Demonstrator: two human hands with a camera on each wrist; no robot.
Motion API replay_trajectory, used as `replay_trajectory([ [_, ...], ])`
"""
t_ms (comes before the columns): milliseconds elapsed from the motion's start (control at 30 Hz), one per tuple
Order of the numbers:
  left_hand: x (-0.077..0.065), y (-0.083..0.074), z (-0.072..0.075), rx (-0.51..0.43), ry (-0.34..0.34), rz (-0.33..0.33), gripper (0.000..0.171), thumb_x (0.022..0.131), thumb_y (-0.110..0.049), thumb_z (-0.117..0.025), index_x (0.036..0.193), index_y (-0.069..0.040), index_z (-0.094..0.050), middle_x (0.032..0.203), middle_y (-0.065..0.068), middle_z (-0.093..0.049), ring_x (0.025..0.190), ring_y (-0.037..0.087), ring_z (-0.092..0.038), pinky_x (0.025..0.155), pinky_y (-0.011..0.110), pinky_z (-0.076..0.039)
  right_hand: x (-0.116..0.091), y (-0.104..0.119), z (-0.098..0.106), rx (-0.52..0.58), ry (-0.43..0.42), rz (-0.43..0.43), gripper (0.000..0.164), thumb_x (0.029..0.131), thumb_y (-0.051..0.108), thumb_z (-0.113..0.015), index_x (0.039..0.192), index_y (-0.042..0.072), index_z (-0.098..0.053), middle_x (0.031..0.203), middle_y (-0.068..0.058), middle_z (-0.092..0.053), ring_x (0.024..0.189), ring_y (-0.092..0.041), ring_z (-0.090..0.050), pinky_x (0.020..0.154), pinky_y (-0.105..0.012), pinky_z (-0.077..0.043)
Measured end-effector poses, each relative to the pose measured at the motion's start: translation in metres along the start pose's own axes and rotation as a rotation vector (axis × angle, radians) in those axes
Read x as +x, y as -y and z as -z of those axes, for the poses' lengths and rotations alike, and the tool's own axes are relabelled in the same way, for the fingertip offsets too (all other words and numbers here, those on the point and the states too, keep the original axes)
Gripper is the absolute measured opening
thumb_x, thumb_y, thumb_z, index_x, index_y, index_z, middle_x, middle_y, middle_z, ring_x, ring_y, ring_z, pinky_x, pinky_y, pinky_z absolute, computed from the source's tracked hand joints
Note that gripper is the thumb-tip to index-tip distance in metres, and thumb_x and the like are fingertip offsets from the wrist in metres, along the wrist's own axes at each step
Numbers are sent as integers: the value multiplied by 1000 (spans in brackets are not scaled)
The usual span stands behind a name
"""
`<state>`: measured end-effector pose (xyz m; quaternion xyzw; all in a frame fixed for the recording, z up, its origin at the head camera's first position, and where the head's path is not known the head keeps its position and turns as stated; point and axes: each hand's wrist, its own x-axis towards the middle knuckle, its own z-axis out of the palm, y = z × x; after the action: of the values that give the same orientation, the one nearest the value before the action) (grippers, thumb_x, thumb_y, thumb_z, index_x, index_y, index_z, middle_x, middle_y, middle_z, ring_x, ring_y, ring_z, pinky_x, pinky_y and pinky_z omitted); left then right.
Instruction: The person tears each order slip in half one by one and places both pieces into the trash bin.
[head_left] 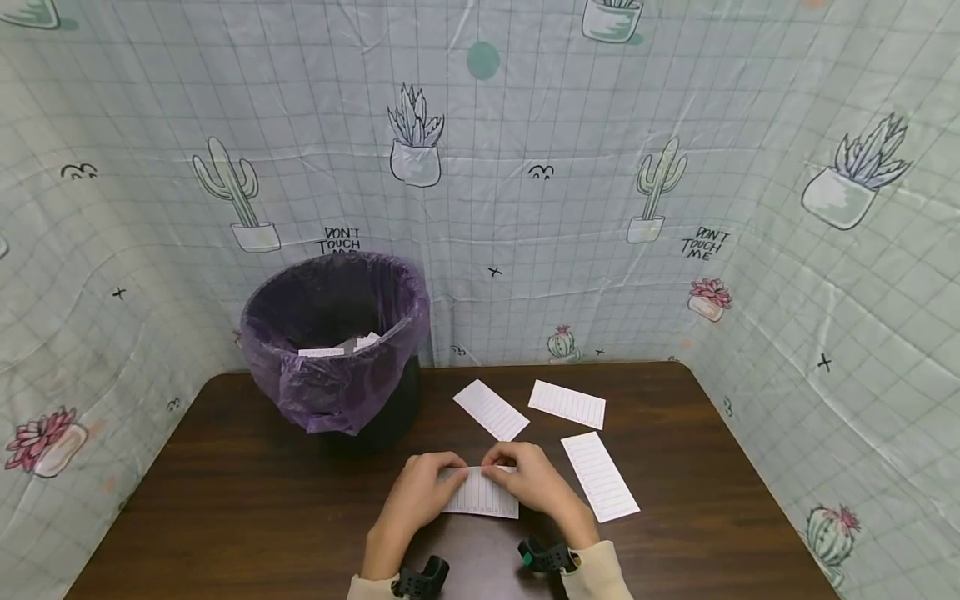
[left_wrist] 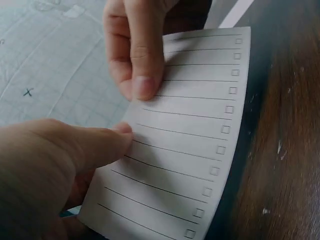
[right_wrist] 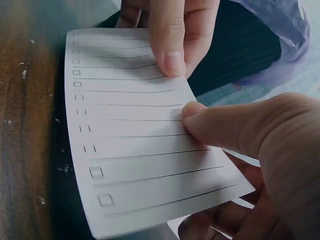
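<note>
In the head view, a lined card (head_left: 483, 496) is held above the middle of the near part of the desk (head_left: 712, 492); the left hand (head_left: 420, 493) and the right hand (head_left: 536, 479) both pinch it along the side facing the desk's back edge. If these two hands pull in different directions, the card could tear between them, because the pinching places are very near each other. Three other cards lie apart: one card (head_left: 491, 408) and a second card (head_left: 567, 404) toward the back edge, and a third card (head_left: 600, 477) toward the right edge. The first is just beyond the fingers, so a careless forward movement could push it. The bin (head_left: 401, 408) stands near the back left corner, its purple bag (head_left: 333, 392) folded over the rim; a paper (head_left: 321, 352) shows inside, and a light piece dropped badly could hit the bag and fall onto the desk. In the left wrist view, the card is bent, with both thumbs on its printed face; pressing harder could leave a crease. In the right wrist view, only one side is gripped, so the free side with small squares could droop or twist.
</note>
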<state>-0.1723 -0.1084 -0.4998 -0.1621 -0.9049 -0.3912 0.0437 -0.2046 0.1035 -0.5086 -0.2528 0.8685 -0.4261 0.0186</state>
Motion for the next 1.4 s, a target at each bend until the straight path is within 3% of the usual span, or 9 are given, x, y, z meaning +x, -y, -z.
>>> replay_trajectory([
  [300,0,-6,-9,35,-99,-10,9,96,-21,-73,96,-17,-80,97,0,-75,95,26,-70,85,46,-55,-2,1,3,53,7,-11,8,98,20,-71,91,18,-75,91,6,-74,89,-7,-67,81,-28,-54],
  [633,2,-4,-7,-46,-42,-14,13,99,-15,-67,95,-13,-79,96,0,-75,91,16,-71,80,33,-57,0,3,-3,72,-14,10,8,96,21,-74,90,17,-76,89,5,-74,86,-4,-64,78,-26,-53],
  [1100,1,-6,-4,-92,-54,135,17,93,-19,-67,94,-15,-83,98,2,-79,98,24,-74,80,44,-59,-2,3,-6,76,-46,61,4,94,17,-76,91,16,-77,90,4,-75,88,-4,-65,82,-28,-55],
  [1400,1,-1,-2,-118,-76,89,15,94,-16,-68,91,-11,-82,93,1,-79,94,21,-74,81,37,-58,-3,3,-5,105,-46,86,5,96,18,-74,92,14,-77,88,2,-74,78,1,-60,69,-23,-53],
])
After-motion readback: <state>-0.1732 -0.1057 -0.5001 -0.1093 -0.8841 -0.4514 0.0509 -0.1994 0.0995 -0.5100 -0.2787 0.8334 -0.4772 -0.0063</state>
